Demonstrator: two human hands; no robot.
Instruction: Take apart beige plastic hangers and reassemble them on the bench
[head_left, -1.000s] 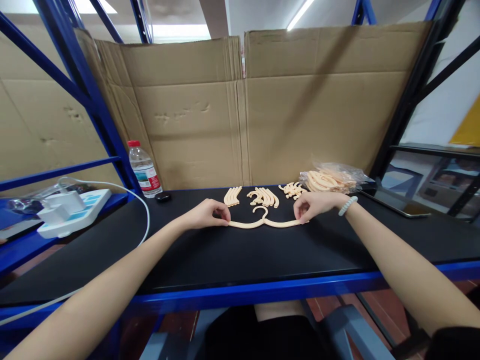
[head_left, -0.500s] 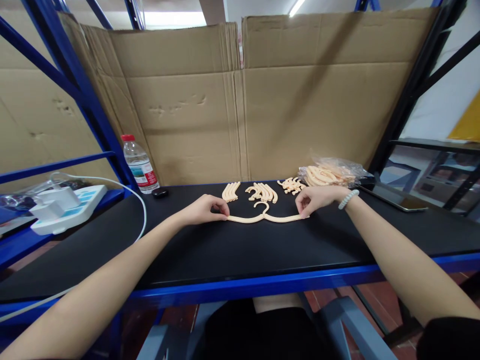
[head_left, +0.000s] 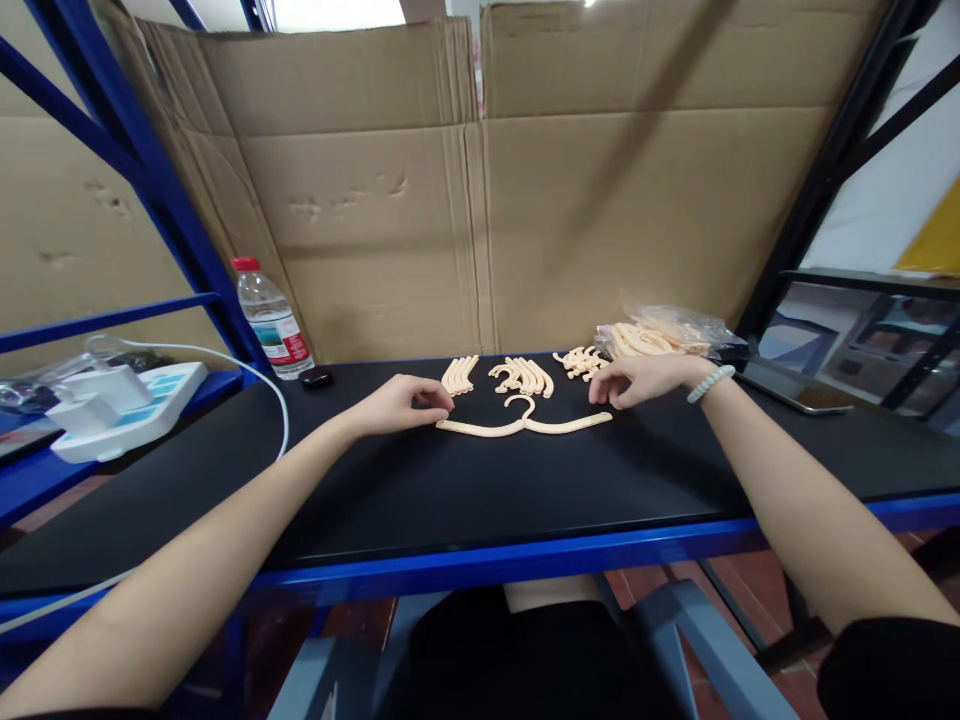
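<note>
A peach plastic hanger (head_left: 525, 427), built from a hook and two curved arms, lies flat on the black shelf top (head_left: 487, 490). My left hand (head_left: 401, 403) hovers just above its left end with the fingers curled together, and nothing shows in them. My right hand (head_left: 637, 378), with a bead bracelet on the wrist, is off the hanger's right end; its fingers are loosely apart and reach toward a pile of small peach pieces (head_left: 579, 363). Behind the hanger lie a row of curved arms (head_left: 459, 374) and a row of hooks (head_left: 525, 377).
A clear bag of more peach parts (head_left: 664, 335) sits at the back right, with a dark tablet (head_left: 795, 393) beside it. A water bottle (head_left: 271, 320), a small black object (head_left: 315, 378) and a white power strip (head_left: 127, 410) with its cable stand at the left. Cardboard sheets (head_left: 480, 200) wall off the back.
Both hands have let go of the hanger's ends. The right hand has lifted toward the small pieces, and the left has drawn back slightly. The hanger stays flat on the shelf.
</note>
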